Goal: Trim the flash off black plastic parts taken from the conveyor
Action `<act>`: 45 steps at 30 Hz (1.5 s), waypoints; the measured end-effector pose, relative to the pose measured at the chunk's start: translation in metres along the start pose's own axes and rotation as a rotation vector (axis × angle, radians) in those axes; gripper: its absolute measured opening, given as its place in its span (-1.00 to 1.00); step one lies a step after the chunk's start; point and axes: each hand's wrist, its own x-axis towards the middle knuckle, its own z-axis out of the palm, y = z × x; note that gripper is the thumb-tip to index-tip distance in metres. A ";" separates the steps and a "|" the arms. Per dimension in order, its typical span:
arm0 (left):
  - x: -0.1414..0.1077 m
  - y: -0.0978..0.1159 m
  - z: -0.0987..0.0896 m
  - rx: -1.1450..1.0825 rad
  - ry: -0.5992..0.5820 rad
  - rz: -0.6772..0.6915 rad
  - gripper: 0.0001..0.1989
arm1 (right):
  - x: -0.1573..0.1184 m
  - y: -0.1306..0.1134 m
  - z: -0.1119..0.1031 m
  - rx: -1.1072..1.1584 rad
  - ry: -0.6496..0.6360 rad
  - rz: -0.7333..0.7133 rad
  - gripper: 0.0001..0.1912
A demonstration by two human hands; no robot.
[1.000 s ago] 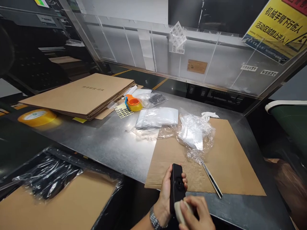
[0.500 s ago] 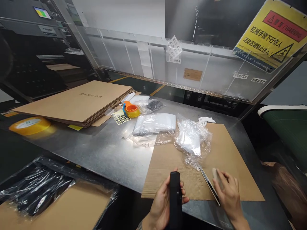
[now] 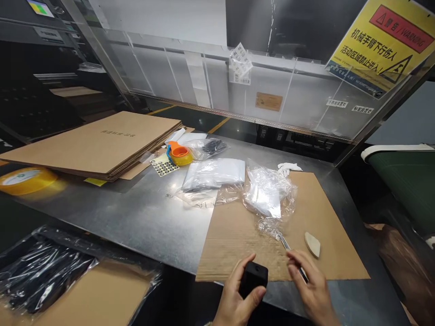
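Device [image 3: 254, 277] is at lower centre, partly hidden by the left hand [image 3: 234, 295] gripping it. The right hand [image 3: 311, 287] covers part of the cutter [image 3: 284, 242]; whether its fingers grip, I cannot tell. Cardboard [image 3: 234, 244] lies on the metal table [image 3: 136, 217]; the frame crops the upper-right sign [image 3: 384, 50].

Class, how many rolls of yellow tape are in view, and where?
2. A large roll lies at the far left by the cardboard stack; a smaller roll sits in the orange dispenser. Others might be hidden.

the yellow sign [image 3: 381, 49] reads "警告 / warning" on its red band [image 3: 402, 28], "机械手臂下行伤人 活动区域禁止进入!" below.
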 end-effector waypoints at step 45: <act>-0.005 0.025 -0.005 -0.432 -0.398 -0.548 -0.74 | 0.001 -0.043 0.015 0.651 -0.268 0.138 -0.78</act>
